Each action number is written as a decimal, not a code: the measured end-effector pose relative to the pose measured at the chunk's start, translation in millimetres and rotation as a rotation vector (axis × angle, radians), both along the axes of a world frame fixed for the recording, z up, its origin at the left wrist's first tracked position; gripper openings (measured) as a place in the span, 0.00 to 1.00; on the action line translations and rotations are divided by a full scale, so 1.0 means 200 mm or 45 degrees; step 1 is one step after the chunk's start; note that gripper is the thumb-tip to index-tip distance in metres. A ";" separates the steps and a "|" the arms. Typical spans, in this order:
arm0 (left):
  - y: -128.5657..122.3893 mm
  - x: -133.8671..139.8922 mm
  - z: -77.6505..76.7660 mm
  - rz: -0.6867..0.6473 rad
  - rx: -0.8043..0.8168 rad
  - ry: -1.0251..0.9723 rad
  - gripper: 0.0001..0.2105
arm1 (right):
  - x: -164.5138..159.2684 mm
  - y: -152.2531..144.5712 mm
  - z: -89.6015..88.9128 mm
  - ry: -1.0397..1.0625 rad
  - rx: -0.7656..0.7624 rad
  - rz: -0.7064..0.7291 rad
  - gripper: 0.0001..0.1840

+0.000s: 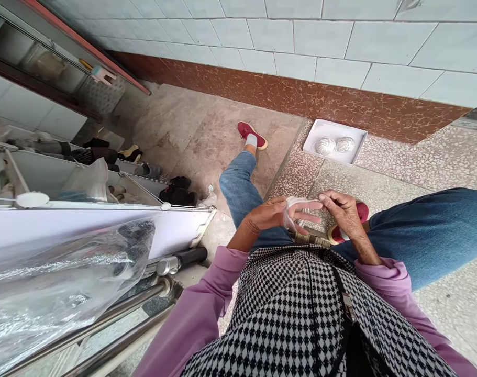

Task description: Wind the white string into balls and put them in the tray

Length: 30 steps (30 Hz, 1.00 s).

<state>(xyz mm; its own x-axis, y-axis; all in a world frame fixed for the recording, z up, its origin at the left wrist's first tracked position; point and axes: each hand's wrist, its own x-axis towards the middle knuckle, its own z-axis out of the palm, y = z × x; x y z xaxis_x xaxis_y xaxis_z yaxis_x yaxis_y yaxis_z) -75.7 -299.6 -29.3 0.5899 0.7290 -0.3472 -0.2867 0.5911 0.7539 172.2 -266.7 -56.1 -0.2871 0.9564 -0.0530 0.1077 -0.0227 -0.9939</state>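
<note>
My left hand point(279, 213) is held out in front of my lap, fingers stretched and spread. White yarn point(290, 212) is looped around it near the base of the fingers. The exact path of the strands is blurred. Just to the right, my right hand point(340, 209) is closed in a pinch close to the left fingertips, where a pale strand seems to run into its grip. On the floor ahead, a white tray point(312, 153) by the wall contains two balls of white yarn point(325, 146).
At the left stands a white shoe rack point(144, 180) with shoes and a plastic bag. Clear plastic sheeting point(65, 277) and metal rails point(144, 296) lie nearer me. A tiled wall point(269, 34) runs along the far side. My jeans-clad legs point(242, 180) are spread apart.
</note>
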 end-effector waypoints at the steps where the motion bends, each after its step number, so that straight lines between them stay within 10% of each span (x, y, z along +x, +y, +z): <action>1: 0.01 0.00 0.02 -0.023 -0.014 -0.034 0.44 | 0.00 0.00 -0.02 -0.004 0.003 -0.004 0.34; 7: 0.06 0.04 0.08 0.006 -0.023 -0.124 0.39 | -0.02 -0.04 -0.10 -0.068 0.038 0.032 0.36; 19: 0.30 -0.21 0.33 0.970 0.285 -0.011 0.26 | -0.04 -0.11 -0.22 -0.375 0.257 0.337 0.28; 30: 0.24 -0.15 -0.15 0.450 0.344 0.408 0.24 | -0.08 -0.17 0.11 -0.490 0.583 0.557 0.22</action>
